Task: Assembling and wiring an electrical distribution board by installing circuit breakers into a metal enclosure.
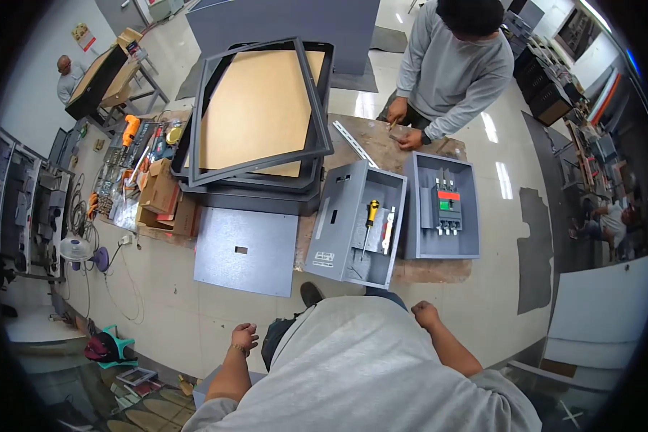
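Observation:
My left hand [244,337] hangs beside my body, its fingers curled in and nothing visible in them. On my other side, my right hand [425,315] is closed, away from the table. Nearest ahead is a grey metal box [399,253] with its grey door [331,216] swung out to the left. Inside lie a yellow-and-black screwdriver [371,212] and a white-and-red slim item [388,230]. To its right, a second grey box [468,248] holds a circuit breaker [448,205] with a red strip and a green part. A flat grey panel [245,273] with a small cutout juts over the table's near edge.
Dark frames [315,93] around a tan board [255,108] are stacked at left. Beyond them stand cardboard boxes [158,189], tools and an orange drill [130,130]. A slotted rail [354,143] lies near a co-worker [457,68]. A fan [75,249] stands left.

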Demonstrator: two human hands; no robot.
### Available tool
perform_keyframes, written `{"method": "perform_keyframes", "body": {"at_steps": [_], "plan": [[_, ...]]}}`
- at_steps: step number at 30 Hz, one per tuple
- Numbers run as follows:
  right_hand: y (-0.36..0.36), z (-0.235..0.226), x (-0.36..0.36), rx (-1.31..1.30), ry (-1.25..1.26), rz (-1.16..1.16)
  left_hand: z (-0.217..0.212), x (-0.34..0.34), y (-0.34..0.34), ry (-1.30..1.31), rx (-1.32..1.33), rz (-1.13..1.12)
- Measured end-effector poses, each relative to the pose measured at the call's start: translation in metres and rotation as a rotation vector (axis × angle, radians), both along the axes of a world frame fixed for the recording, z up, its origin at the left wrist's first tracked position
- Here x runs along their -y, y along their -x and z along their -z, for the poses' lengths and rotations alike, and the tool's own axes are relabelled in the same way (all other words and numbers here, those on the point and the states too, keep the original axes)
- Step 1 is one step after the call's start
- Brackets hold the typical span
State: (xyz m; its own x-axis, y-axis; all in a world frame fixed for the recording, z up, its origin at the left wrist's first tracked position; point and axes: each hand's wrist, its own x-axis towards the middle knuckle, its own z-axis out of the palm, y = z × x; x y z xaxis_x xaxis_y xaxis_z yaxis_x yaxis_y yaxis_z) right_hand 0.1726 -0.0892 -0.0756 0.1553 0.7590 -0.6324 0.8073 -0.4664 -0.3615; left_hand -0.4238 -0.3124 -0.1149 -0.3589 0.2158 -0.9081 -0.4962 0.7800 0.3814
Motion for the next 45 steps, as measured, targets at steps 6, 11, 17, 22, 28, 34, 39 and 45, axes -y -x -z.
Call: {"method": "perform_keyframes", "body": {"at_steps": [6,11,17,22,28,34,39,45], "plan": [[0.062,-0.084,-0.069,-0.447,0.026,0.180,0.074,0.043,0.014,-0.251,0.088,0.032],[0.072,-0.111,-0.101,-0.234,-0.302,-0.450,-0.005,-0.015,-0.046,0.049,-0.027,0.128],[0.044,-0.020,-0.123,-0.158,-0.181,-0.447,-0.024,0.000,-0.081,0.048,-0.058,-0.002],[0.068,-0.057,-0.128,0.003,-0.018,-0.670,-0.017,0.043,-0.110,0.076,-0.109,-0.155],[0.087,-0.057,-0.133,-0.236,-0.238,-1.071,-0.044,0.099,-0.141,-0.042,-0.201,-0.399],[0.192,-0.109,-0.123,-0.496,-0.155,-1.062,-0.021,0.245,-0.220,-0.006,0.041,-0.786],[0.306,-0.107,-0.121,-1.230,1.156,-0.486,0.034,0.206,-0.305,0.470,-0.687,-0.720],[0.489,-0.123,-0.059,-1.454,1.790,-0.382,0.003,0.249,-0.156,1.235,-1.704,-0.485]]}}
